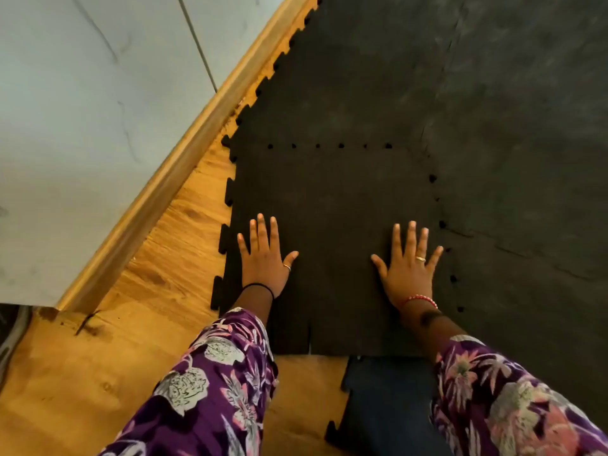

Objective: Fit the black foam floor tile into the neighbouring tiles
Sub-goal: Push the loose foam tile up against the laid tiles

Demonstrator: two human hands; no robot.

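The black foam floor tile [332,205] lies flat on the wooden floor, its toothed edges meeting the neighbouring tiles [362,93] above and to the right. Small dark gaps show along both seams. My left hand [265,258] rests flat on the tile near its left edge, fingers spread. On the tile's right part my right hand [408,268] lies flat too, fingers apart, close to the right seam. Neither hand holds anything.
A wooden skirting board [184,156] runs diagonally along a pale wall [82,110] at the left. Bare wooden floor [108,357] lies left of the tile. Another dark tile [385,409] lies at the bottom between my patterned sleeves.
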